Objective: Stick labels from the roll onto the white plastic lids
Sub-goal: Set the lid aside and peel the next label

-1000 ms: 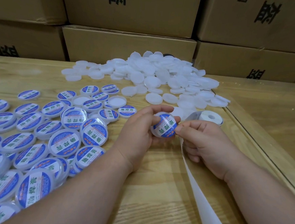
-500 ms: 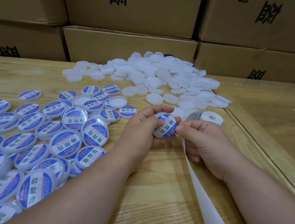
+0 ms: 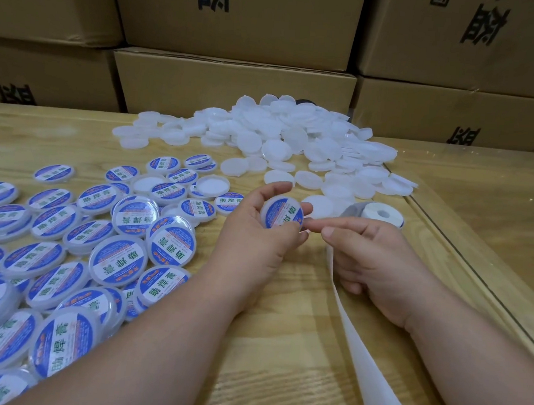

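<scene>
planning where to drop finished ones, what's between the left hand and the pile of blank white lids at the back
In the head view, a few loose blank lids lie flat on the wooden table between the left hand and the pile of blank lids.

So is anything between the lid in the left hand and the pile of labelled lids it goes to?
Nothing visible. The left hand holds the labelled lid above bare wooden table, and the labelled lids lie just to its left with no object between.
</scene>
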The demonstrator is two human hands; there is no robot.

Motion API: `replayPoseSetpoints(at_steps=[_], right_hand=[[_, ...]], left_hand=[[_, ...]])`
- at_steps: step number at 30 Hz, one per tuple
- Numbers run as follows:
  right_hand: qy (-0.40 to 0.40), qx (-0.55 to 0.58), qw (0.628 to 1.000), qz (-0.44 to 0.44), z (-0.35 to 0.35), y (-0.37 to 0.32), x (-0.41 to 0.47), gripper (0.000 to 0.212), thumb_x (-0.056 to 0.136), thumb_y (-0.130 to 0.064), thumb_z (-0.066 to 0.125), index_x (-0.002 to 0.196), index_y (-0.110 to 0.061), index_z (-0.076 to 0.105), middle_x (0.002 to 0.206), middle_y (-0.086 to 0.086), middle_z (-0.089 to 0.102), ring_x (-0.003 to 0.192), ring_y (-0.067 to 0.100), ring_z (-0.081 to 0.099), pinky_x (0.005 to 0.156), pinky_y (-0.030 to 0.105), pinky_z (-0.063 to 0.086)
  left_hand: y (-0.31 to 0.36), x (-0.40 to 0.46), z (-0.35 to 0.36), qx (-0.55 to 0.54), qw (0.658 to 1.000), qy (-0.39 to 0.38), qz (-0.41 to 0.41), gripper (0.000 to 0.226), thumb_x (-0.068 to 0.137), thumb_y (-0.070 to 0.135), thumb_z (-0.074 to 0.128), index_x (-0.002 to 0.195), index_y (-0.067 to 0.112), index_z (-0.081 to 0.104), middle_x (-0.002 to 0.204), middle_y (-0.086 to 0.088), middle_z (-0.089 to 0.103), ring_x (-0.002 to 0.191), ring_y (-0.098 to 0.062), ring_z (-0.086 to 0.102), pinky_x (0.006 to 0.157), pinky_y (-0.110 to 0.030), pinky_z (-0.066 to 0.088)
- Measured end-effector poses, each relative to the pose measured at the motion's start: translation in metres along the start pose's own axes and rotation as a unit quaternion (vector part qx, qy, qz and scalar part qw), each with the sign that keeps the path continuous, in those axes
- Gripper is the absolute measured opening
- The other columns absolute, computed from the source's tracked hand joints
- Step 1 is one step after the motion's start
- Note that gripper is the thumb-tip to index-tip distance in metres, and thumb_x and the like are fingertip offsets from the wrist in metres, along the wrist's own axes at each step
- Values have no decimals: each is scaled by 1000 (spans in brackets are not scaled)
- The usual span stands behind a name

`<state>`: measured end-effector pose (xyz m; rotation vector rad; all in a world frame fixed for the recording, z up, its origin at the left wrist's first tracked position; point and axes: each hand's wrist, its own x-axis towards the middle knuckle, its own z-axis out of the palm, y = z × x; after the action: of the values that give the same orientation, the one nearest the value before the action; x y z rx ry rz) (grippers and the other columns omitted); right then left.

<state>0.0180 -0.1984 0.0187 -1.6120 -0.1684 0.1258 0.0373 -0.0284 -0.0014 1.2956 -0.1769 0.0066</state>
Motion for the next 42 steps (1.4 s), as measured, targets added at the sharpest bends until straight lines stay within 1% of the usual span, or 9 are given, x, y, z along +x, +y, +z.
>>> replayPoseSetpoints(at_steps=[4,9,14,20,24,31,37,40,42], right_hand=[[56,43,997,-23,-1,0,1,21,79,-25,64,91,-17,80,47,-6,31,42,12,24,40,24,27],[131,72,988,-49,-4,1,4,14,78,-21,62,77,-19,76,47,-4,30,41,13,22,40,22,25],[151,81,983,-59,-5,2,4,16,79,-18,61,75,-19,76,48,-5,30,40,12,23,40,22,26],[149,73,984,-57,-6,4,5,20,88,-12,60,76,-18,75,49,-5,30,41,12,24,40,22,27],[147,75,985,-58,-6,4,5,15,82,-17,60,77,-18,75,49,-4,30,41,11,24,39,22,27],[164,77,981,-64,-5,2,5,9,88,-16,66,81,-17,71,49,-6,34,41,12,25,39,22,28],[214,22,975,-62,-4,2,4,36,96,-23,67,60,-26,63,51,-3,34,46,15,26,46,29,25],[217,-31,973,-66,-6,4,5,40,93,-29,70,57,-23,54,53,-3,34,46,15,26,48,27,26],[209,-61,974,-64,-7,6,6,38,92,-30,72,62,-16,52,53,-2,33,46,15,25,47,25,26]], left_hand=[[8,-2,1,-47,998,27,-17,18,95,24,70,113,19,69,99,-7,79,90,-23,77,68,-25,61],[10,-2,2,-1,999,45,-1,34,100,59,46,98,37,72,67,-8,73,32,-15,48,39,-26,47],[4,1,2,18,998,59,-1,4,101,41,57,102,42,61,54,-1,59,37,-14,45,41,-27,46],[7,9,1,-88,978,190,-14,39,104,20,48,107,59,46,68,1,64,43,-13,48,44,-26,47],[13,13,-3,-213,927,306,-30,69,99,2,44,138,55,26,93,-9,64,41,-11,52,45,-26,48],[11,14,-7,-235,922,306,-20,69,109,11,30,150,61,4,80,-3,79,39,-12,44,49,-25,52],[2,-2,8,176,970,142,91,41,101,10,43,116,45,58,88,16,72,67,1,59,66,-18,49],[-9,-11,16,513,850,11,123,45,97,18,51,137,35,55,133,14,60,125,-10,49,106,-31,39],[-11,-13,19,626,772,-22,103,46,97,32,51,143,31,50,143,10,52,137,-19,36,113,-38,28]])
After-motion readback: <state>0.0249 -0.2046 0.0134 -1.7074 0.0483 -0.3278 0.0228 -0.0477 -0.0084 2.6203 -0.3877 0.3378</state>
